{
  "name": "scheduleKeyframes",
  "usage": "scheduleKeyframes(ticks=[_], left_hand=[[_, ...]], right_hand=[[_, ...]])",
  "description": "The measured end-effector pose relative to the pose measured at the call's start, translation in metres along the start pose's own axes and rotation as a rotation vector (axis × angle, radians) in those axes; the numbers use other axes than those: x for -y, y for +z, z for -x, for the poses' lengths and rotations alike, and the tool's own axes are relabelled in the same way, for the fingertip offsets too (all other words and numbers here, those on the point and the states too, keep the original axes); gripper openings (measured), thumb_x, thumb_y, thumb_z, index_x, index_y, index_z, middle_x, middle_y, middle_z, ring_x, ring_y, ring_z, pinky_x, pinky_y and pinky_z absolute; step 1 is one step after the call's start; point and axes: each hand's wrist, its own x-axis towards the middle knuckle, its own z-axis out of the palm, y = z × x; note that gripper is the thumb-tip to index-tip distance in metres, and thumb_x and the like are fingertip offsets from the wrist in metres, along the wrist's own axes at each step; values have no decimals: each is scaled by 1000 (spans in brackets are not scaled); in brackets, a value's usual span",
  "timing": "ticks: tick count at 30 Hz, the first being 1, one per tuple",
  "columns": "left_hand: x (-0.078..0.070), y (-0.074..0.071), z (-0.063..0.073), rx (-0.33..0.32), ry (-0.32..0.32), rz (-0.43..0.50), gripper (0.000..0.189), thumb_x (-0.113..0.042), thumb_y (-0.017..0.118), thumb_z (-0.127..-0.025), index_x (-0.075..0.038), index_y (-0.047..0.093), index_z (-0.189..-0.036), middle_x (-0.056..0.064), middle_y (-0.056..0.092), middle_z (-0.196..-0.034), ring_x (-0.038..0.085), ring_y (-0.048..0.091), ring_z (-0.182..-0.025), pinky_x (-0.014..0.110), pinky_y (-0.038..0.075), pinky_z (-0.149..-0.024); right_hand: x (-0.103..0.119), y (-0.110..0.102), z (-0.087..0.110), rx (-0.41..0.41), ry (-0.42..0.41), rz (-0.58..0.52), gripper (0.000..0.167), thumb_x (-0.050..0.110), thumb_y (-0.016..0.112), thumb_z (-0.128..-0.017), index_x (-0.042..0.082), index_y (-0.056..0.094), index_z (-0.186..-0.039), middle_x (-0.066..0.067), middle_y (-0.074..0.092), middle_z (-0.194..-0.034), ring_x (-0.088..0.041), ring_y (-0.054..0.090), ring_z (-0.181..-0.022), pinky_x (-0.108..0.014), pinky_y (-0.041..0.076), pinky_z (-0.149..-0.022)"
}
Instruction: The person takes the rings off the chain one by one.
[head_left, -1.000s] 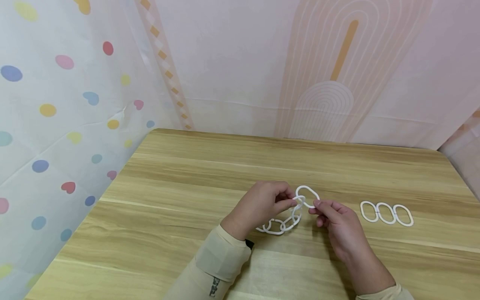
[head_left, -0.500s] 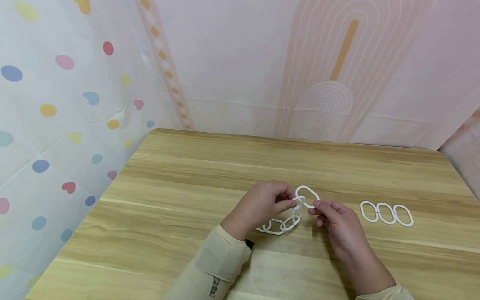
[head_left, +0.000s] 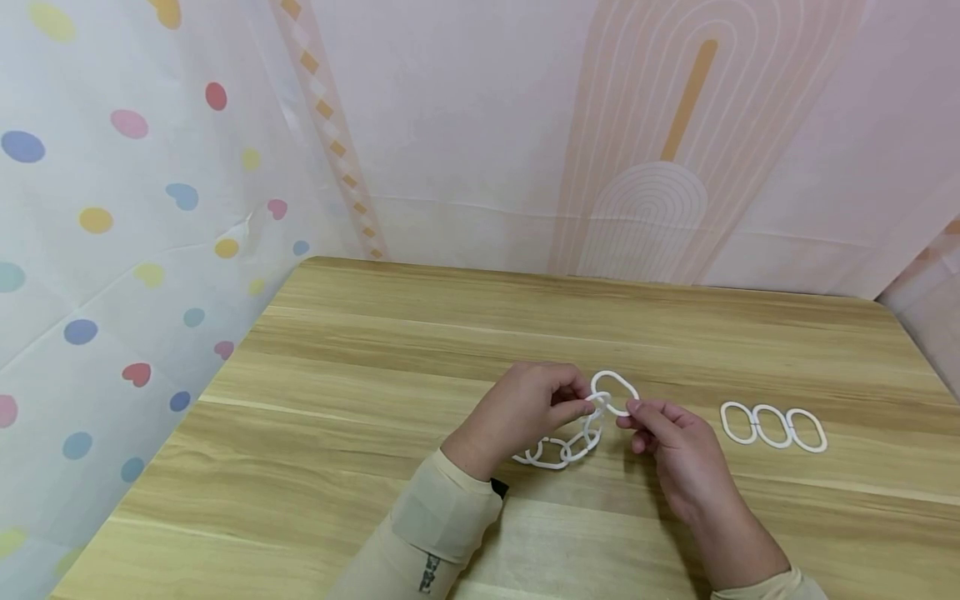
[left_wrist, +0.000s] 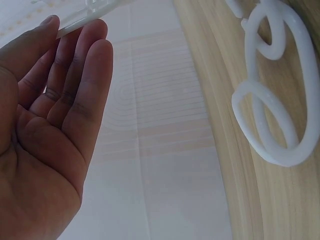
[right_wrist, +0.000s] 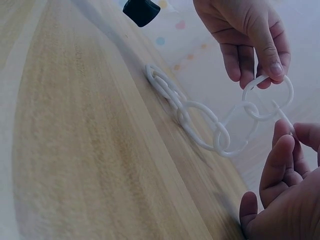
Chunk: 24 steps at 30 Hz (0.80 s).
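Note:
My left hand pinches the end link of a white plastic chain between thumb and fingers. The rest of the chain hangs down below that hand, its lower links near the tabletop and partly hidden behind the hand in the head view. My right hand pinches a single white oval link at its lower right side. This link overlaps the chain's end link, and in the right wrist view it appears nearly edge-on, its tip inside that end link.
To the right of my right hand, three white oval links lie side by side on the wooden table. A patterned cloth backdrop rises behind the table's far edge, and a dotted cloth hangs on the left.

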Motion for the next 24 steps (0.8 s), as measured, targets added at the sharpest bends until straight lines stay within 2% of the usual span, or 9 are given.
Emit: scheduleKeyframes(ticks=[24], left_hand=[[0,-1,0,6,-9,0,8,-20,73,-93,-16,70,-88,-10,66,-79,-1,57,-70,16,48,-66]], right_hand=[[1,0,1,-1,-5,-6,25,12,62,-100,17,69,-77,5,71,-77,-10,54,-64,-23,46,-69]])
